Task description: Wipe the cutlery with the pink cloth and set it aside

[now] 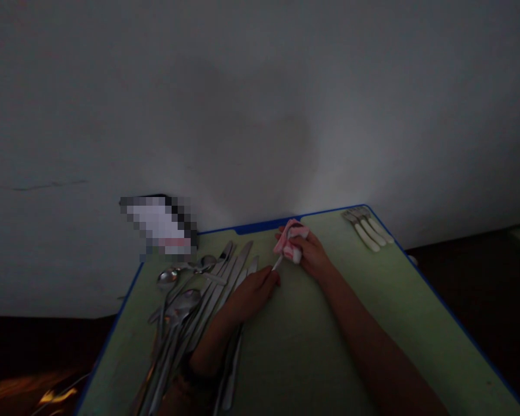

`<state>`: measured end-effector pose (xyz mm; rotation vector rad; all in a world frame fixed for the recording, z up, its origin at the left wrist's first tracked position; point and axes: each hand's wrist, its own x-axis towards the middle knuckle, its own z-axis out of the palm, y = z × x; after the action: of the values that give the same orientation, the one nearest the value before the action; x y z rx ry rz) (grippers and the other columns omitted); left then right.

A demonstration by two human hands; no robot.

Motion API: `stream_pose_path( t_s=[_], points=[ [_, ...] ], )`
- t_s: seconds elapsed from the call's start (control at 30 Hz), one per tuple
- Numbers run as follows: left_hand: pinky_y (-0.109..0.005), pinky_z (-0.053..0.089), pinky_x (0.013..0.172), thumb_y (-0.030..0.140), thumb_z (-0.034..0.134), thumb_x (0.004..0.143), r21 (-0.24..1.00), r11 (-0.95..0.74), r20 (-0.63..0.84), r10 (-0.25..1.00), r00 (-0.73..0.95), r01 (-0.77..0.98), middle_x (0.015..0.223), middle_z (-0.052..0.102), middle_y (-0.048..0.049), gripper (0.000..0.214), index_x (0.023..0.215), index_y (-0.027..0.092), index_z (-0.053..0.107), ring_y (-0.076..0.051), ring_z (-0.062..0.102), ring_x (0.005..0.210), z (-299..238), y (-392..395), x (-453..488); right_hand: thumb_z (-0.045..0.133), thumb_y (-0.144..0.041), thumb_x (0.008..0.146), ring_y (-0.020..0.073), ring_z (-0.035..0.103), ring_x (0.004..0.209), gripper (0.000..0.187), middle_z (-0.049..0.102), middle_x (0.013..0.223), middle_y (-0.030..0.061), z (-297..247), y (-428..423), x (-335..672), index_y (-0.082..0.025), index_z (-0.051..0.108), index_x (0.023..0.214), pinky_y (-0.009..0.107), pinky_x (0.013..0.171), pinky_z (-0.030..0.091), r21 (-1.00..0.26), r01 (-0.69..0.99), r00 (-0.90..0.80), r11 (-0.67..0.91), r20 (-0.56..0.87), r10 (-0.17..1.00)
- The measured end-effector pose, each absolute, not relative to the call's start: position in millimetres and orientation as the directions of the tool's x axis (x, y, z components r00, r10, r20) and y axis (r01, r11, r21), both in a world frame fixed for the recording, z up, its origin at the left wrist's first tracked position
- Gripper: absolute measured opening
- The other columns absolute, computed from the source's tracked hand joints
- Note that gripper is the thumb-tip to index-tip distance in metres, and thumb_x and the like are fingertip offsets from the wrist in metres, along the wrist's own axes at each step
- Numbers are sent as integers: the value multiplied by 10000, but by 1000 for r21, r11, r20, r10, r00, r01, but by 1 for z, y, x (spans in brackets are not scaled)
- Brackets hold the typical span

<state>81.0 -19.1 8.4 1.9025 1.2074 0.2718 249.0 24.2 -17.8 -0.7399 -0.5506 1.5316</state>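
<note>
My left hand (pixel 255 290) is closed on the pale handle of a thin piece of cutlery (pixel 278 263), held above the table. The cutlery's far end disappears into a pink and white cloth (pixel 291 242), so its kind is hidden. My right hand (pixel 315 257) is wrapped round this cloth, pressing it about the covered end. Under and beside my left forearm lie several table knives (pixel 238 266) with their blades pointing away. Left of them is a pile of metal spoons (pixel 186 300), partly overlapping.
Several white-handled forks (pixel 368 230) lie side by side at the table's far right corner. A blurred-out device with a dark edge (pixel 158 222) leans at the far left. The green table top (pixel 416 323) has a blue rim and meets a grey wall (pixel 260 115).
</note>
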Motion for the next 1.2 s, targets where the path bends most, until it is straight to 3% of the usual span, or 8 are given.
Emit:
stream_pose_path(
  t_s=[0.17, 0.3, 0.43, 0.63, 0.83, 0.97, 1.2],
  points=[
    [-287, 406, 741, 434, 255, 931, 723, -228, -228, 812, 537, 652, 820, 618, -30, 367, 861, 196, 525, -181, 571, 770, 8, -21, 81, 716, -255, 663, 182, 662, 789, 297, 702, 891, 46, -20, 25, 247, -181, 609, 930, 319, 697, 539, -732, -677, 31, -78, -134, 991],
    [-285, 419, 759, 429, 244, 933, 749, -229, -239, 782, 575, 622, 852, 625, -39, 376, 876, 192, 530, -181, 565, 787, 10, -21, 80, 640, -406, 747, 155, 643, 663, 274, 688, 780, 36, -22, 26, 246, -164, 607, 870, 278, 609, 522, -776, -629, 30, -35, -70, 997],
    [-288, 429, 762, 431, 241, 932, 760, -213, -235, 791, 565, 614, 852, 616, -39, 380, 881, 189, 530, -178, 560, 780, 11, -21, 79, 626, -448, 750, 180, 661, 698, 326, 690, 797, 38, -20, 26, 245, -170, 583, 915, 303, 624, 528, -753, -652, -23, -89, -98, 995],
    [-291, 420, 750, 423, 253, 929, 747, -220, -233, 797, 558, 627, 809, 601, -25, 367, 837, 196, 527, -177, 563, 773, 13, -20, 80, 685, -413, 696, 196, 672, 751, 348, 698, 803, 46, -14, 26, 244, -171, 575, 921, 312, 656, 537, -711, -689, -19, -141, -176, 984],
    [-278, 412, 718, 422, 278, 922, 745, -203, -236, 811, 536, 635, 791, 608, -18, 358, 818, 194, 534, -174, 563, 751, 15, -20, 81, 661, -370, 720, 190, 675, 720, 281, 702, 789, 43, -15, 27, 244, -176, 579, 906, 282, 580, 536, -702, -693, -30, -163, -198, 980],
    [-276, 410, 706, 415, 276, 920, 736, -208, -243, 807, 538, 644, 761, 606, -12, 363, 822, 194, 548, -176, 563, 745, 16, -20, 81, 616, -223, 694, 208, 681, 736, 187, 711, 811, 56, -16, 26, 247, -162, 599, 871, 323, 633, 559, -715, -675, -37, -181, -213, 976],
    [-279, 415, 712, 416, 282, 918, 744, -216, -226, 809, 542, 632, 782, 610, -16, 358, 826, 194, 546, -175, 568, 749, 16, -21, 80, 511, -86, 587, 232, 679, 840, 323, 711, 876, 64, -19, 25, 251, -160, 613, 884, 356, 694, 566, -722, -671, -49, -168, -183, 982]
  ],
)
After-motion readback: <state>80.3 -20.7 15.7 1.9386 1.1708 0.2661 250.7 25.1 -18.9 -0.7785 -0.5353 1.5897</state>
